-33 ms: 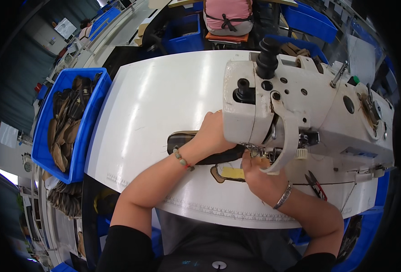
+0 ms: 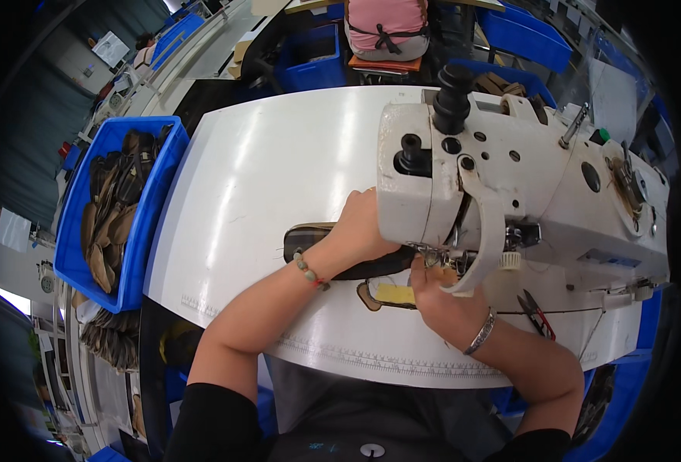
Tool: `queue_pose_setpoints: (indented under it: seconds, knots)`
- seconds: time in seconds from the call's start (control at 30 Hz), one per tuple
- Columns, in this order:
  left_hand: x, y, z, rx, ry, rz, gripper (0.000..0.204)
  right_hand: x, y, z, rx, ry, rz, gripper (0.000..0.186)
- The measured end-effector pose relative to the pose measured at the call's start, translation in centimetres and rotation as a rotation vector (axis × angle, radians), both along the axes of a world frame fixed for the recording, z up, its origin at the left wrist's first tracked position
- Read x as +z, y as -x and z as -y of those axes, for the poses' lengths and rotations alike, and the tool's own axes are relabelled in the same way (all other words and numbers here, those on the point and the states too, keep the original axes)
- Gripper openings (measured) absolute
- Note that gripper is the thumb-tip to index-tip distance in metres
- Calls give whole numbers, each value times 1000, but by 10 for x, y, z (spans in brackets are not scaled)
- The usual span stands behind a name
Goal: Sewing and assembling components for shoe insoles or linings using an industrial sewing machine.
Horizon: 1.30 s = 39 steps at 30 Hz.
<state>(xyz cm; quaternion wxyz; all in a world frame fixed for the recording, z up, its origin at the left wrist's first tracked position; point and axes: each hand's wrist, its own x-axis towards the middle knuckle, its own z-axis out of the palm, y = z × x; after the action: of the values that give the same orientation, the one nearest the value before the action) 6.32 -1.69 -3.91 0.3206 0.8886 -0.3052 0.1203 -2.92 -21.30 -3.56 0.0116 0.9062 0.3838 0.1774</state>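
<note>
At the sewing machine (image 2: 510, 165) lies dark fabric (image 2: 376, 267), best kept flat; left hand (image 2: 361, 229) over it, right hand (image 2: 446, 299) alongside, grips indeterminable.

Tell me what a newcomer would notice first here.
Likely the big white sewing machine, on the right of the white table. Next, at its head, the left hand on a dark piece and the right hand close by. Then the blue bin of brown and black pieces left of the table.

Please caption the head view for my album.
Left hand on a dark piece, right hand at a white sewing machine.
</note>
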Motion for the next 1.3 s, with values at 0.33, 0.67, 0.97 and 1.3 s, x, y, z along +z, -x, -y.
queue_pose_setpoints:
  seconds: [0.33, 0.67, 0.97, 1.3]
  knots:
    - [30, 24, -1, 90, -136, 178, 24, -91, -14, 5, 13, 321, 647, 32]
    - [30, 51, -13, -183, -188, 26, 28, -28, -10, 2, 85, 314, 283, 24]
    - [24, 40, -18, -146, -63, 107, 18, 17, 17, -6, 54, 3, 19, 40]
    - [30, 41, -18, -57, -122, 53, 25, 14, 12, -2, 41, 16, 116, 35]
